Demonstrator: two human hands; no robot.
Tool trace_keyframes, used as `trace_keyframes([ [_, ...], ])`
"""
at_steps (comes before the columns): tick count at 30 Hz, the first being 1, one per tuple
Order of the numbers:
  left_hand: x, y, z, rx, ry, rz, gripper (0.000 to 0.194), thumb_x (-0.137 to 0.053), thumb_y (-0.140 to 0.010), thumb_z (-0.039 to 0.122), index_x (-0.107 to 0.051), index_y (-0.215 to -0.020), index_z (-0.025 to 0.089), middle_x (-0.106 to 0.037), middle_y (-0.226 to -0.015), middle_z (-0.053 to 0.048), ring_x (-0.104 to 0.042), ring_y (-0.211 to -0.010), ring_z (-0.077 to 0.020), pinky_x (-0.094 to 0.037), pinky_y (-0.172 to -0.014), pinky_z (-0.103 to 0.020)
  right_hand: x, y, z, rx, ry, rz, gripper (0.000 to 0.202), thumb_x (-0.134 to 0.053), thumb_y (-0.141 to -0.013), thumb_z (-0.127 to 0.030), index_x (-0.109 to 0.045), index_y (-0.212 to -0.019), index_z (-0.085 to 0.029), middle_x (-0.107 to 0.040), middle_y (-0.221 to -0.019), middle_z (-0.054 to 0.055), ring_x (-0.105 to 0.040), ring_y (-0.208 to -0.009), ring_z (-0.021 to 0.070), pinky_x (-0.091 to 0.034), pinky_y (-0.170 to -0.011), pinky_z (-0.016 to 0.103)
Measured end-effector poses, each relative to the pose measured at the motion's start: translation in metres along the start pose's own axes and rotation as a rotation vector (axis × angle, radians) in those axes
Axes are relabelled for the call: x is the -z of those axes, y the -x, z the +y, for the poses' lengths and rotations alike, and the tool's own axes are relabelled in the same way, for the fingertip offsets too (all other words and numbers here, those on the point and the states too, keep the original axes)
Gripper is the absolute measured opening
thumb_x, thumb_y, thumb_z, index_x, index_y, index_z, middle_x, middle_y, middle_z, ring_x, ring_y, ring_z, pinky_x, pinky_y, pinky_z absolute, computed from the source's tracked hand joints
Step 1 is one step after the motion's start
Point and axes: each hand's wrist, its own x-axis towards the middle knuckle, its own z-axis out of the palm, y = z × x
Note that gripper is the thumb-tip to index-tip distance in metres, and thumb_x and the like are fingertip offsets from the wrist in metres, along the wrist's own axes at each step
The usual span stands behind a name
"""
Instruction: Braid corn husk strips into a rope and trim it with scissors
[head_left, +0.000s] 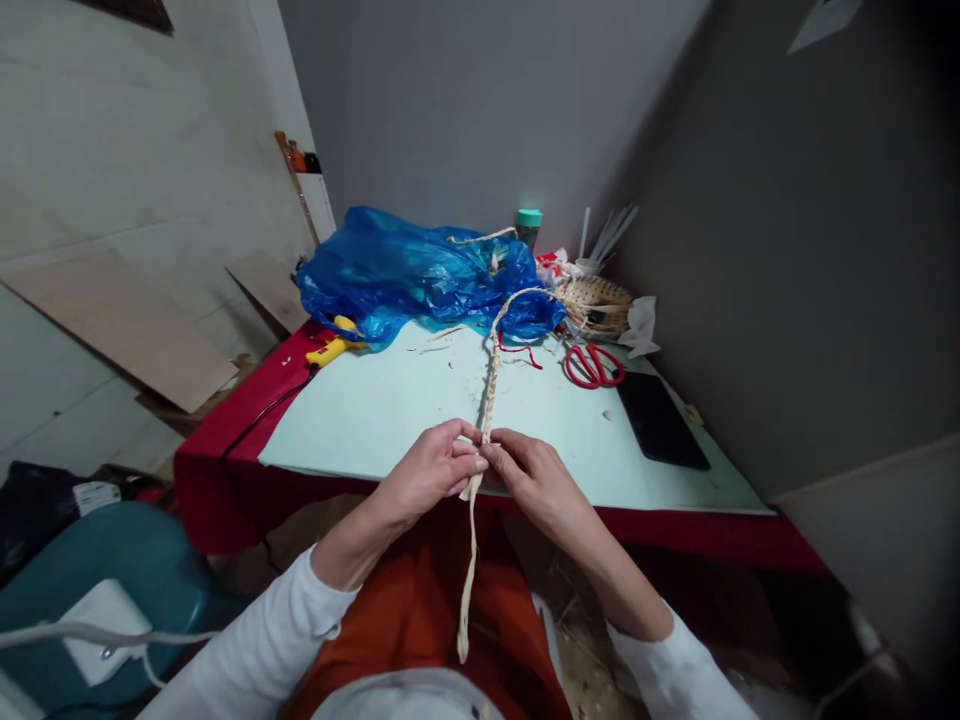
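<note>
A pale braided cord (491,385) runs from the woven basket (596,305) across the table toward me. My left hand (439,460) pinches it at the table's front edge, thumb and fingers closed on the strands. Right beside it, my right hand (529,465) grips the same spot between thumb and forefinger. Below both hands a loose, unbraided strand (468,580) hangs down over my lap. Bits of the cord between the fingertips are hidden. A red thread (525,352) lies near the cord's far part.
Red-handled scissors (592,367) and a black phone or tablet (660,420) lie at right. A blue plastic bag (420,270) fills the back, by a green-lidded jar (529,228). A yellow corded tool (334,345) rests at left. A teal stool (142,550) stands lower left.
</note>
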Motion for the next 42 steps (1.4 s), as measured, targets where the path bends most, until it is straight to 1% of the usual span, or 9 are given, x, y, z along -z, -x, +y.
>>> trace_keyframes([
  [5,0.004,0.005,0.006,-0.031,-0.378,0.078,0.006,-0.052,-0.086,0.024,-0.053,-0.086,0.018,-0.044,-0.047,0.01,-0.038,-0.04,-0.0068,-0.027,-0.046,-0.021,0.002,0.002,0.007,-0.02,-0.144,0.007,0.031,-0.045,-0.093,-0.037,-0.051,-0.069,-0.018,-0.048,-0.062,-0.003,-0.042,-0.06,0.0109,-0.031,-0.058,0.023],
  [12,0.0,0.014,0.015,-0.156,-0.826,0.279,0.02,-0.052,-0.088,0.022,-0.063,-0.072,0.017,-0.065,-0.062,0.001,-0.055,-0.057,-0.0117,-0.038,-0.06,-0.024,-0.004,0.004,0.006,-0.071,-0.241,0.052,0.031,-0.048,-0.091,-0.033,-0.058,-0.067,-0.016,-0.057,-0.06,-0.001,-0.049,-0.058,0.0116,-0.034,-0.058,0.023],
  [18,-0.035,0.022,-0.017,-0.7,-1.354,0.401,0.023,-0.045,-0.086,0.007,-0.061,-0.072,0.015,-0.062,-0.063,-0.003,-0.056,-0.056,-0.0165,-0.037,-0.055,-0.03,-0.001,0.005,0.01,-0.11,-0.529,0.029,0.026,-0.057,-0.086,-0.036,-0.061,-0.07,-0.015,-0.051,-0.058,-0.003,-0.045,-0.055,0.0101,-0.035,-0.056,0.023],
  [22,-0.043,0.024,-0.028,-0.863,-1.562,0.399,0.025,-0.042,-0.084,0.001,-0.062,-0.076,0.013,-0.061,-0.065,-0.006,-0.056,-0.058,-0.0186,-0.039,-0.055,-0.031,0.002,0.005,0.012,-0.11,-0.677,-0.039,0.024,-0.063,-0.082,-0.036,-0.065,-0.075,-0.013,-0.058,-0.07,0.0,-0.048,-0.066,0.0114,-0.039,-0.065,0.024],
  [26,-0.035,0.028,-0.014,-0.839,-1.291,0.304,0.016,-0.048,-0.088,0.016,-0.062,-0.08,0.013,-0.063,-0.072,-0.007,-0.056,-0.068,-0.0201,-0.043,-0.063,-0.032,0.003,0.006,0.01,-0.139,-0.721,-0.023,0.027,-0.069,-0.078,-0.039,-0.068,-0.082,-0.013,-0.059,-0.073,0.001,-0.05,-0.068,0.0121,-0.039,-0.063,0.023],
  [30,-0.018,0.019,0.003,-0.452,-0.746,0.396,0.012,-0.052,-0.09,0.026,-0.059,-0.092,0.016,-0.063,-0.09,-0.007,-0.057,-0.086,-0.0196,-0.044,-0.078,-0.032,0.002,0.011,0.01,-0.136,-0.768,-0.051,0.028,-0.065,-0.083,-0.042,-0.067,-0.08,-0.014,-0.057,-0.068,0.0,-0.038,-0.054,0.0078,-0.029,-0.05,0.021],
  [35,-0.005,-0.008,0.003,-0.07,-0.114,-0.122,0.015,-0.047,-0.092,0.032,-0.05,-0.093,0.017,-0.053,-0.071,0.002,-0.051,-0.064,-0.0106,-0.041,-0.062,-0.022,0.0,0.015,0.007,-0.1,-0.737,-0.058,0.035,-0.054,-0.09,-0.045,-0.066,-0.106,-0.016,-0.054,-0.067,-0.002,-0.035,-0.05,0.0078,-0.028,-0.048,0.022],
  [39,-0.007,-0.015,0.001,0.034,0.015,-0.186,0.018,-0.049,-0.091,0.035,-0.047,-0.091,0.017,-0.051,-0.065,0.004,-0.031,-0.048,-0.0048,-0.021,-0.046,-0.018,0.005,0.018,0.002,-0.021,-0.586,-0.008,0.033,-0.05,-0.093,-0.04,-0.064,-0.111,-0.016,-0.06,-0.079,0.001,-0.05,-0.07,0.0125,-0.04,-0.066,0.023],
  [42,-0.011,-0.014,0.003,0.04,-0.037,-0.174,0.02,-0.047,-0.091,0.036,-0.049,-0.094,0.017,-0.052,-0.062,0.004,-0.028,-0.046,-0.0055,-0.017,-0.044,-0.02,0.008,0.022,-0.003,0.008,-0.356,0.017,0.032,-0.042,-0.097,-0.038,-0.062,-0.11,-0.016,-0.06,-0.074,0.001,-0.053,-0.07,0.0142,-0.041,-0.068,0.024],
])
